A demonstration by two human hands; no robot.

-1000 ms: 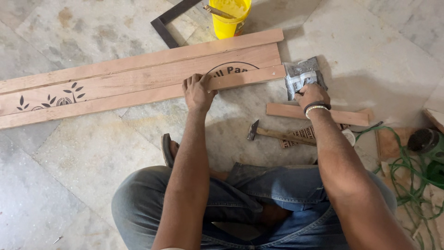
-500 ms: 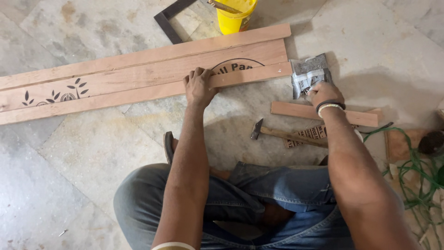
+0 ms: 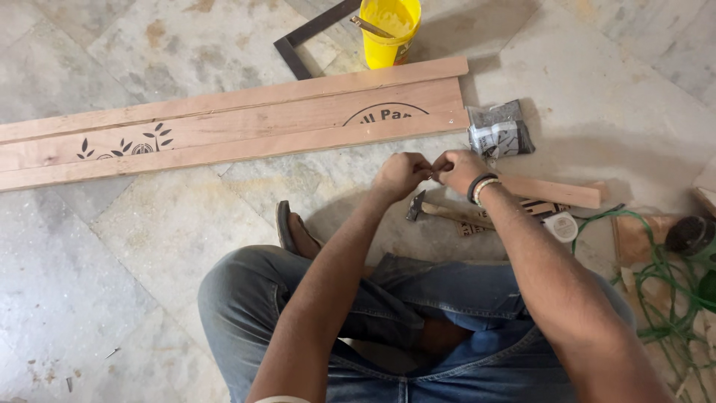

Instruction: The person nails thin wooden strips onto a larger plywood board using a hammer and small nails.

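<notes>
Both hands meet in front of the knees, fingertips pinched together on something tiny, likely a nail, too small to tell for sure. Left hand (image 3: 400, 175) curled nearly closed, right hand (image 3: 459, 170) same, thumb and forefinger touching the left's. Hands hover above floor, near hammer (image 3: 440, 212) and short wood strip (image 3: 552, 190). Grey packet (image 3: 498, 130) just beyond the right hand, beside the end of long boards (image 3: 224, 127). Yellow bucket (image 3: 388, 33) farther back. Risk: small piece could slip from the pinch and drop onto pale floor (image 3: 149, 246), hard to spot; loose grip or fumbled handover would cause it
</notes>
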